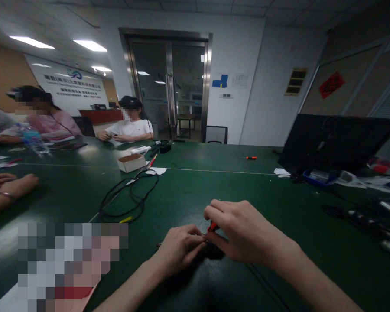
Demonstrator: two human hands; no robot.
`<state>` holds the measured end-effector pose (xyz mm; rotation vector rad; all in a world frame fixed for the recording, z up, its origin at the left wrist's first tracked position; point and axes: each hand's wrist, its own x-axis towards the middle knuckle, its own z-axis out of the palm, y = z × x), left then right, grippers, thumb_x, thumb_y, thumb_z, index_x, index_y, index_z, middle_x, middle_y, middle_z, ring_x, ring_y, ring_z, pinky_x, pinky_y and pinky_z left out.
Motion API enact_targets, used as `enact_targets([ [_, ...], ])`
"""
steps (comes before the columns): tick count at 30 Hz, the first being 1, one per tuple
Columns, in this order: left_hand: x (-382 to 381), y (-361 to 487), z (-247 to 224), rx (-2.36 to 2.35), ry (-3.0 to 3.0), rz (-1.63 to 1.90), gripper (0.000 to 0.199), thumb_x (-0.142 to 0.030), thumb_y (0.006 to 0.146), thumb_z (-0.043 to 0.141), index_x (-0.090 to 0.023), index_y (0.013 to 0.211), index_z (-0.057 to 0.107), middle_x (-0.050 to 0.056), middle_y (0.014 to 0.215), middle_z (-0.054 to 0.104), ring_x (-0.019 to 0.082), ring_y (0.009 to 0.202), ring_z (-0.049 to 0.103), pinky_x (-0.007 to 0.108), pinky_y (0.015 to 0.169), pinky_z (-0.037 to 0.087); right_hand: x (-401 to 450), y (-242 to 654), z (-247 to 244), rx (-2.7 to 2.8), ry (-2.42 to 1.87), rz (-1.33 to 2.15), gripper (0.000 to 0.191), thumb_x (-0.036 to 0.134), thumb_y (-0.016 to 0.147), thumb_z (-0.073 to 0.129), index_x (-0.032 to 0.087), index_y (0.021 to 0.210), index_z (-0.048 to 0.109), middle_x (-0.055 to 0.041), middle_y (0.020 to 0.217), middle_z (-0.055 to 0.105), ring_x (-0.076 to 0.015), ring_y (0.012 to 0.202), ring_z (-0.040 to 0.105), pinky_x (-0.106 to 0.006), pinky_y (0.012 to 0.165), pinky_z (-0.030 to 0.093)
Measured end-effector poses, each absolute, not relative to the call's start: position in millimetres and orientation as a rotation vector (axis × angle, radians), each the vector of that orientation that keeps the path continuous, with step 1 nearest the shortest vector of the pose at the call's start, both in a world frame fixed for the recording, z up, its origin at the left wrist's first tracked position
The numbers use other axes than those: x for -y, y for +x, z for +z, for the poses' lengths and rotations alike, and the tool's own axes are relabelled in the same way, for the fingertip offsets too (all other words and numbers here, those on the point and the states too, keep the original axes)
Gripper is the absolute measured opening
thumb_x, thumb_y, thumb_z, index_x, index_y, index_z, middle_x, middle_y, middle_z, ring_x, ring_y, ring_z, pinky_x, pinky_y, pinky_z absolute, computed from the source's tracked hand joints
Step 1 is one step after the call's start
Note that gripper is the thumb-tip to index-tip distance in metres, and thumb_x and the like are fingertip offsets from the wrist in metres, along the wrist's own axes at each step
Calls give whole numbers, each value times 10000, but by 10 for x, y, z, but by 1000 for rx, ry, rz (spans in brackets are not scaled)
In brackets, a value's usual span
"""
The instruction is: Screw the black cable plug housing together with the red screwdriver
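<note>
Your two bare hands meet over a dark green, glossy tabletop [195, 184]. Your right hand [242, 227], palm down with bent fingers, grips a small orange-red, handle-like piece [212, 227] between thumb and fingertips; most of it is hidden by the fingers. Your left hand [182, 248] lies just beside it, fingers curled and fingertips near the right thumb; whether they close on anything cannot be told. A small black object [214, 251], its shape unclear, sits on the tabletop beneath the fingertips of both hands. A thin dark cable [267, 287] runs from under your right wrist towards you. A narrow brownish tip [158, 245] shows just left of your left hand.

Left of and beyond your left hand lie a loosely coiled black cable [144, 200] and, farther off, an open white cardboard box [130, 165]. Well beyond your right hand lies a slim screwdriver with an orange-and-black handle [251, 157]. To the right of that hand and beyond it stands a wide black monitor [341, 145]. Well left of your left hand rest a co-worker's hands [21, 185].
</note>
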<state>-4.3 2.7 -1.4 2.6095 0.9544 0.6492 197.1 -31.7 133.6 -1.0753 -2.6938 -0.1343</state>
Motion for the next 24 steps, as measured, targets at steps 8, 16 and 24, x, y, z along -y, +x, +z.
enact_targets([
  [8,-22,-58,26,-945,2591,604,276,-290,989,479,-248,969,752,45,992,694,202,860,666,252,733,491,341,1974,1346,2732,-1015,-67,123,123,809,510,179,918,518,-23,912,610,-140,664,523,-275,511,266],
  [16,-22,-43,29,-947,2595,609,288,-294,996,472,-247,973,755,46,1010,700,197,858,668,249,722,486,338,1967,1356,2748,-1030,-138,104,137,857,534,177,952,521,-28,902,617,-147,649,542,-276,502,259],
  [24,-34,-52,-37,-990,2625,637,249,-275,962,516,-219,906,753,38,947,697,187,795,666,254,678,473,279,1964,1293,2713,-1087,-282,112,297,936,606,207,902,548,5,763,618,-142,592,522,-279,515,204],
])
